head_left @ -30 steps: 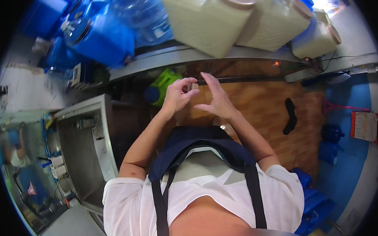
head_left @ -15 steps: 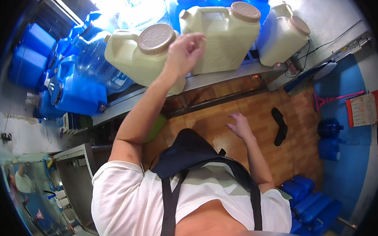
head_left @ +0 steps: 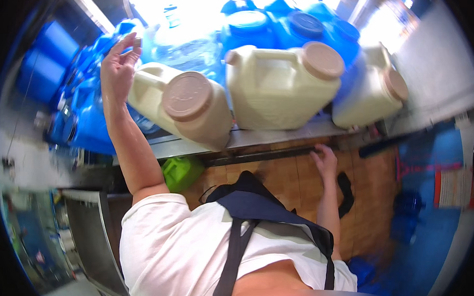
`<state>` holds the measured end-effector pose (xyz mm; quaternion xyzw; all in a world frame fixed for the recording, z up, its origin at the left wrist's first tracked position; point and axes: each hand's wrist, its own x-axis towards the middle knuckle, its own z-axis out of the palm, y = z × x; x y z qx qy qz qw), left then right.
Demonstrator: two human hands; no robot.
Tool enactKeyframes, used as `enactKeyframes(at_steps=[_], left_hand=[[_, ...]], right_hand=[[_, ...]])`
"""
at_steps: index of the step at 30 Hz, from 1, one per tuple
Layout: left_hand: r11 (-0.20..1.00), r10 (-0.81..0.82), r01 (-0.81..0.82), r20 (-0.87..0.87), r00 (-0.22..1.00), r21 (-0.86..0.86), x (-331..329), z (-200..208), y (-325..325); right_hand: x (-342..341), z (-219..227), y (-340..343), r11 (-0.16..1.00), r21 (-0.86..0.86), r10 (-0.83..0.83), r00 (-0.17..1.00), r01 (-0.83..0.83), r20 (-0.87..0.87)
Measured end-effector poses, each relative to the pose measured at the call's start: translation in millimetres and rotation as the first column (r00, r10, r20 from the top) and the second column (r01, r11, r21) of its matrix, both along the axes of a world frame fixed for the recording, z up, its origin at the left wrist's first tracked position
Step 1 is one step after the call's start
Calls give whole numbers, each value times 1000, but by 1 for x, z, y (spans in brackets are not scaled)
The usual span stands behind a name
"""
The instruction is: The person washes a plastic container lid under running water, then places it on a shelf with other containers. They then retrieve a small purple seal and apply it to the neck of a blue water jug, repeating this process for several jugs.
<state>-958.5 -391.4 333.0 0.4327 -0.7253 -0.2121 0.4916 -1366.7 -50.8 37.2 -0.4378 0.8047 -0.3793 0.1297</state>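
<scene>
My left hand (head_left: pixel 120 65) is raised at the upper left, beside the handle end of a cream jug (head_left: pixel 201 120) with a wide brown lid (head_left: pixel 186 96). Its fingers are bent together in a pinch; a small pale brownish bit shows at the fingertips, too blurred to name. My left wrist hides part of the blue containers behind it. A second cream jug (head_left: pixel 280 102) stands upright in the middle, and a third cream jug (head_left: pixel 366 97) leans at the right. Low over the floor hangs my right hand (head_left: pixel 325 160), fingers loosely apart and holding nothing.
Several blue containers (head_left: pixel 304 27) crowd the back of the metal counter (head_left: pixel 248 137); more blue jugs (head_left: pixel 94 122) stand at the left. Under the counter is a green container (head_left: pixel 181 173). A dark sock-shaped item (head_left: pixel 345 194) lies on the tiled floor (head_left: pixel 298 186).
My left hand has moved left, from between two cream jugs to beyond the left jug's handle end. My right hand has shifted slightly right. The whole view has tilted and blurred.
</scene>
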Motion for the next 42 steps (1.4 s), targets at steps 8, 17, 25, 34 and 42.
enactKeyframes(at_steps=[8,17,25,34,42], left_hand=[[873,377,-473,447,811,122,133,-32,-117],[971,-78,71,22,997,229,6,-8,-75],[830,-554,540,310,773,139,-245,40,39],[752,-632,659,299,715,15,-520,-15,44],[700,-569,598,200,798,-391,-685,-98,-51]], right_hand=[[-35,-48,-4,983,140,106,989,-121,106],[-97,-19,5,950,-165,-273,962,266,-24],[-202,93,6,735,-489,-603,782,469,-155],[-282,130,-30,918,-360,-338,805,167,-488],[-325,136,-18,875,-475,-110,919,-91,-379]])
